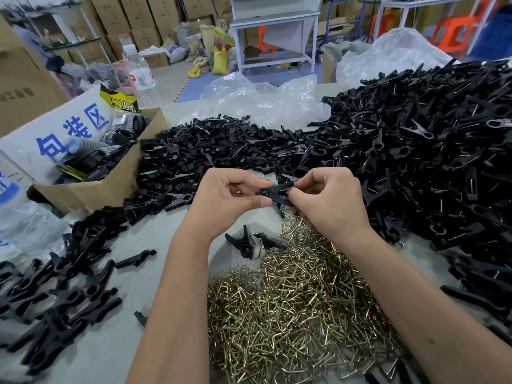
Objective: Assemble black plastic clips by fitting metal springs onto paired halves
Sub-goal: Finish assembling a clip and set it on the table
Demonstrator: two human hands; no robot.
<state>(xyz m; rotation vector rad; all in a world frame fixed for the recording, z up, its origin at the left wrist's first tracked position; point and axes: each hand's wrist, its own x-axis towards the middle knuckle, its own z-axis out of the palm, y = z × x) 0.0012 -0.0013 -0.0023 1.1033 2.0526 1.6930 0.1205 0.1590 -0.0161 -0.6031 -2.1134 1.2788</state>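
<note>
at the far left a cardboard box (91,187) of odd black parts stood at the table edge, with a water bottle (142,76) behind it, both well apart from the work and seemingly just parked there. below the box a spread of black clips (55,295) lay along the table's left side; they looked assembled, so this was likely the pile of finished ones, kept within easy reach of a toss. further in, a heap of loose halves (216,151) ran across the middle of the table, close enough for picking. the left hand (221,200) was held above the table just in front of that heap, thumb and curled fingers pinching one end of a paired clip (277,194). the clip bridged the gap between both hands, its other end caught in the fingertips of the right hand (329,200), which was likewise clenched on it; whether a spring already sat on it could not be made out. directly beneath the hands and toward the body lay the brassy pile of metal springs (299,306), placed so a hand need only drop to fetch one. two clips (249,243) rested at its upper edge. to the right rose the largest mound of black pieces (432,151), probably more stock or done work.
</note>
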